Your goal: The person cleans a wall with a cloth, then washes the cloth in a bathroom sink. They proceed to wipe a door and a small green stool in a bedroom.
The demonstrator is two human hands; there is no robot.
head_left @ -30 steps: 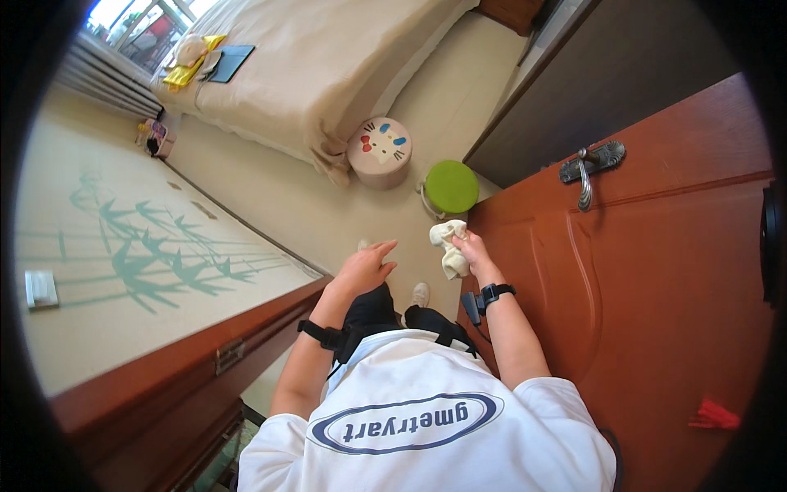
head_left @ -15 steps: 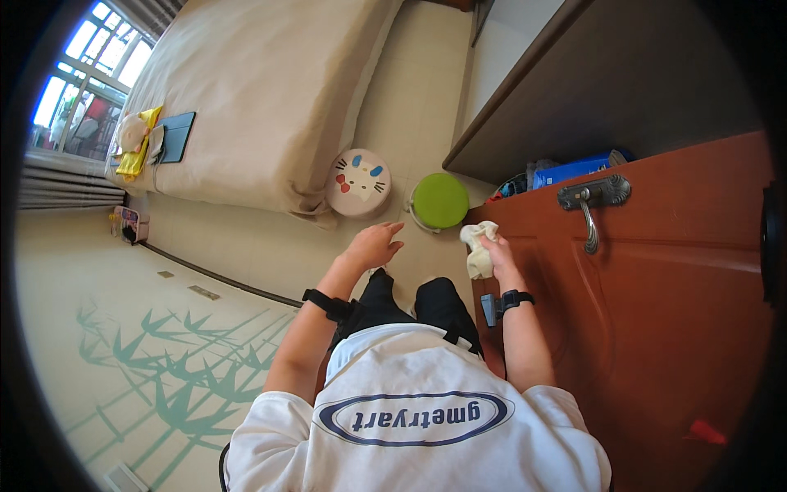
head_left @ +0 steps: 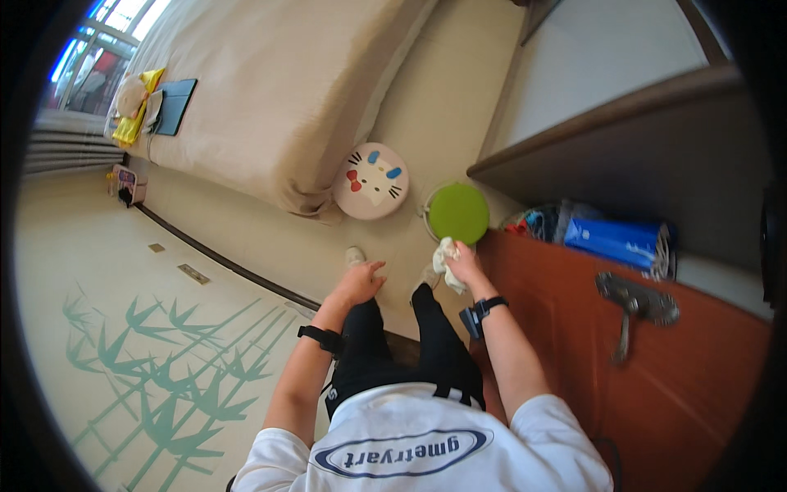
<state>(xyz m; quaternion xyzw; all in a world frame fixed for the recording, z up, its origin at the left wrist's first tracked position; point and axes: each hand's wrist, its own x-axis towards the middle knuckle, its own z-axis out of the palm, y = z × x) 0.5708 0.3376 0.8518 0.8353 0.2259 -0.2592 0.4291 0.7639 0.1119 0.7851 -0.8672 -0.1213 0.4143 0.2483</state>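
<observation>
My right hand (head_left: 466,263) is closed around a crumpled white cloth (head_left: 447,258), part of which hangs from the fingers. Just beyond it stands a round stool with a green top (head_left: 458,214). My left hand (head_left: 359,282) is free of any object, held out over the floor with its fingers extended and somewhat apart. Ahead of the left hand is a round pink stool (head_left: 373,182) with a cartoon cat face on its top, close against the bed's corner. Both forearms wear black wrist straps.
A brown wooden door (head_left: 557,328) with a metal handle (head_left: 635,303) stands at my right. Behind it lies a blue bag (head_left: 615,239) among other items. A beige-covered bed (head_left: 270,90) fills the far left, with a dark tablet (head_left: 175,107) on it. A bamboo-painted wall (head_left: 164,369) is at left.
My view has shifted, and more of the floor, my feet and the blue bag now show. The cloth in my right hand has come nearer the green stool. My left hand stays empty.
</observation>
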